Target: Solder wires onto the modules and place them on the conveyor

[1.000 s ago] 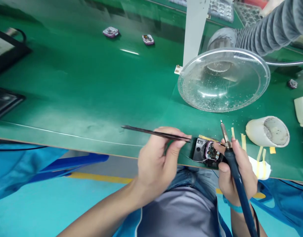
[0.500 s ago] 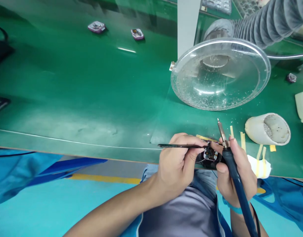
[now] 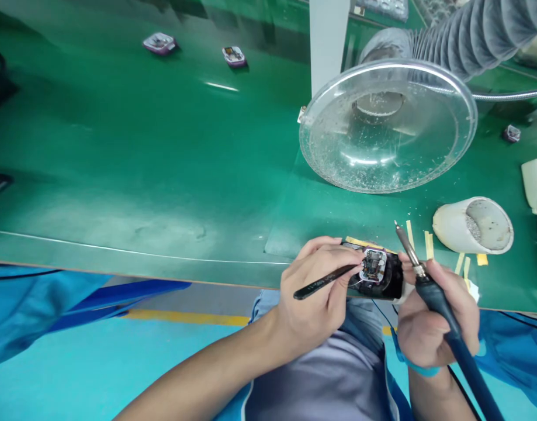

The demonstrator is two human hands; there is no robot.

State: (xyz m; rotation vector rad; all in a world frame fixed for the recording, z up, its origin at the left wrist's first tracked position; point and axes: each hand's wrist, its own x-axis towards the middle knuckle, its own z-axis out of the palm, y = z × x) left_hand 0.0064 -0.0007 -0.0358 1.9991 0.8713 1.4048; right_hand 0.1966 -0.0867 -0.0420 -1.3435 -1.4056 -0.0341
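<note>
Steel soldering iron, right hand, black tweezers, left hand

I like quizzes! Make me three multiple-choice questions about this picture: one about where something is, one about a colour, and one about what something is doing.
1. Where is the small circuit board?
A) In a black holder between the two hands
B) Inside the white cup
C) Under the clear round hood

2. What colour is the handle of the soldering iron?
A) Red
B) Dark blue
C) Yellow

3. What is happening to the tweezers?
A) They are lying on the green mat
B) They are held in the left hand
C) They are standing in the white cup

Answers:
1. A, because the board sits in the holder between both hands.
2. B, because the handle in the right hand shows dark blue.
3. B, because the left hand's fingers grip them.
</note>
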